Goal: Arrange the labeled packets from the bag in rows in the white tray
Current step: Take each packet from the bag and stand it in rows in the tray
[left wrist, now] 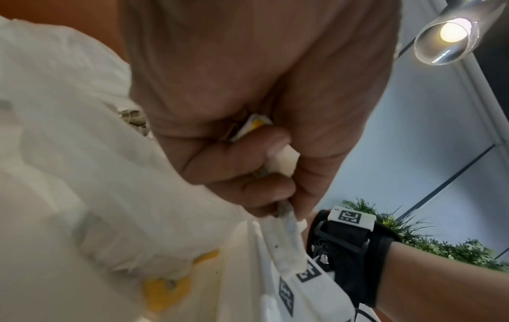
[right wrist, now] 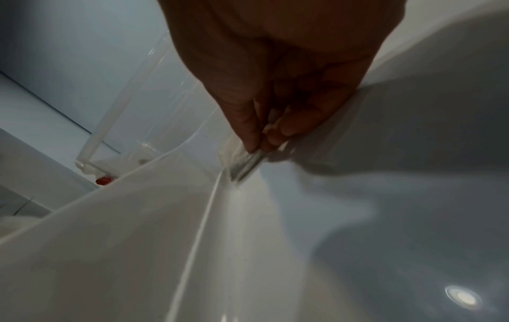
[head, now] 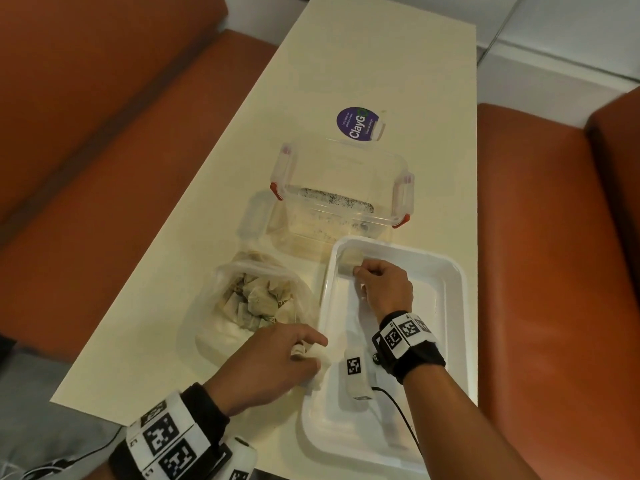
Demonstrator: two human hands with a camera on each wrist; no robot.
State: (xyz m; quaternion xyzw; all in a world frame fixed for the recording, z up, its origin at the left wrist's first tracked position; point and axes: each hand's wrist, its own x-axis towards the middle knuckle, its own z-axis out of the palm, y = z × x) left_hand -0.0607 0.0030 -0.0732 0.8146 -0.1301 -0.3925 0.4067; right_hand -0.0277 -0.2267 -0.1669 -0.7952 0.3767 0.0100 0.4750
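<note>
Head view: right hand [head: 384,285] pinches a packet [head: 350,260] in the white tray's [head: 450,271] far left corner.
Left hand [head: 273,362], beside the tray's near left rim, curls round several packets [head: 317,370]; their count is hidden by the fingers. Just beyond it the clear bag [head: 256,303] holds the rest, labels unreadable. A clear container [head: 341,199] stands past the right hand.

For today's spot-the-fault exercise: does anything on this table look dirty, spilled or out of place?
Yes. The clear container beyond the white tray has dark specks scattered over its floor, like loose residue. The tray, bag and hands look orderly.
</note>
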